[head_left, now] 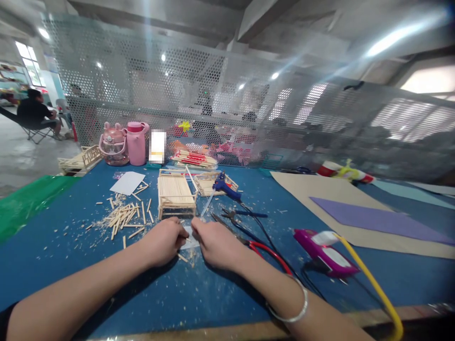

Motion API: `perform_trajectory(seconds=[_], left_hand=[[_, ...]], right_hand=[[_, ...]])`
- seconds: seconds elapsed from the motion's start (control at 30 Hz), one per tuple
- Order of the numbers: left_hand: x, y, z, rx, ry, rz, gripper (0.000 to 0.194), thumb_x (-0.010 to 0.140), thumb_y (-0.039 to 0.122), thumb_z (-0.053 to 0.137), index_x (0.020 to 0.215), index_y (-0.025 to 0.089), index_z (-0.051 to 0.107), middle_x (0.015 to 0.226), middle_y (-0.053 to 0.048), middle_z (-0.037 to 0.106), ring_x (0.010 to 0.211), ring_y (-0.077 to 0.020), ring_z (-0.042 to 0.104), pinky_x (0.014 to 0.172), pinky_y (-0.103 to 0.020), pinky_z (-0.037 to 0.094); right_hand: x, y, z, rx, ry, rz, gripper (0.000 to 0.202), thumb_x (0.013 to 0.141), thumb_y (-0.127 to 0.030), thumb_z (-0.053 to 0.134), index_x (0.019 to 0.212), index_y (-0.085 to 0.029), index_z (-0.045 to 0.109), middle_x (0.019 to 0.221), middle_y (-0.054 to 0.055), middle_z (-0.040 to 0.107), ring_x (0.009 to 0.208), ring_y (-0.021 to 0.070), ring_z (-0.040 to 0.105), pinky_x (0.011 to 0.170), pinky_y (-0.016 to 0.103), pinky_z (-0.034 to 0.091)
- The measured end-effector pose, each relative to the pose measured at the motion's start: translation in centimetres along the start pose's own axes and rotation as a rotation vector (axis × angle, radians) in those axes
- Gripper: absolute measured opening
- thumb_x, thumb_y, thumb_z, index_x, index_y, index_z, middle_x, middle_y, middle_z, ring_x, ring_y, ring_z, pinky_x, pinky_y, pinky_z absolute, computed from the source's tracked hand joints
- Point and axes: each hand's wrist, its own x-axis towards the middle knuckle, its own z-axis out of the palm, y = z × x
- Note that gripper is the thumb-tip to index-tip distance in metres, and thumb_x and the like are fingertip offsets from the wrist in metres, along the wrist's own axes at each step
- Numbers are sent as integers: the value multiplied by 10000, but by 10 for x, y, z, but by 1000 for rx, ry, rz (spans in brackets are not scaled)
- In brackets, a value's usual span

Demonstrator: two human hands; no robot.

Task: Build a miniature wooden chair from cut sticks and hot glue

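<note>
My left hand (165, 242) is closed in a pinch, with a short wooden stick (188, 240) just showing at its fingertips. Close by on the right, my right hand (217, 244) has its fingers curled shut; what they hold is hidden. A small white paper (192, 231) lies between and under the hands. Just beyond them stands a small bed-like frame made of wooden sticks (175, 190). Loose cut sticks (124, 217) lie in a pile left of it. A blue glue gun (227, 188) rests behind my right hand, near pliers with red handles (272, 253).
Pink bottles (136, 144) and a bundle of sticks (195, 159) stand along the perforated screen (142, 85). At right are a purple sheet (377, 220), a magenta device (325, 253) and a yellow bent tube (377, 284). A person (33, 111) sits far left.
</note>
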Motion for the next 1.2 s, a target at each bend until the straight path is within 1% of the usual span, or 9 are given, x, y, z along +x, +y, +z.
perform_trajectory(seconds=[0.33,0.47,0.57,0.7,0.83,0.93,1.03,1.13,1.2], left_hand=[[-2,1,0,-9,4,-10,269,793,88,455,811,165,712,800,-72,596,760,-185,588,681,-270,403],[-2,0,2,-26,8,-2,259,789,84,461,767,165,706,785,-67,595,757,-185,593,690,-269,414],[-1,-1,2,-37,22,-1,257,803,102,462,794,161,712,793,-74,599,762,-188,597,693,-273,422],[-4,-3,1,-80,55,8,186,813,159,521,801,160,706,797,-68,611,755,-183,591,691,-278,425],[-14,-1,-2,-227,141,-12,150,810,266,605,876,161,688,803,-40,648,739,-150,578,677,-249,428],[-18,2,-4,-473,241,-55,117,776,262,638,797,158,686,707,-5,656,622,-115,545,590,-221,413],[-18,2,-5,-551,284,-56,150,807,230,570,730,152,673,664,2,655,602,-107,539,592,-221,416],[-17,0,-5,-567,304,-31,205,846,199,482,808,152,679,701,-4,676,638,-111,569,635,-232,443],[-17,-1,-3,-627,322,-7,207,851,240,496,897,155,679,755,-15,698,665,-119,595,648,-239,465]], right_hand=[[-1,1,0,95,-2,19,186,792,-71,439,942,-168,491,828,97,661,743,199,599,565,276,224],[-2,1,2,190,7,15,169,772,-65,455,892,-179,486,801,83,636,729,192,571,569,273,218],[0,3,5,303,48,42,157,756,-53,452,845,-182,455,746,67,589,702,185,534,578,270,225],[5,8,4,573,82,13,151,794,-95,421,804,-218,335,660,-25,444,635,135,455,586,242,292],[7,9,2,898,-2,-102,152,855,-194,367,820,-245,228,660,-67,380,572,94,415,566,210,366],[6,8,3,1154,-24,-170,173,846,-253,425,837,-239,253,685,-67,413,565,79,404,561,205,359],[4,7,6,1446,-54,-259,274,800,-329,584,835,-217,336,686,-72,455,581,63,411,576,201,341],[4,6,11,1564,-80,-281,327,766,-358,664,832,-203,384,673,-75,489,590,57,430,575,198,337],[6,5,13,1630,-42,-259,333,759,-353,680,831,-204,391,652,-82,498,566,54,428,544,192,324]])
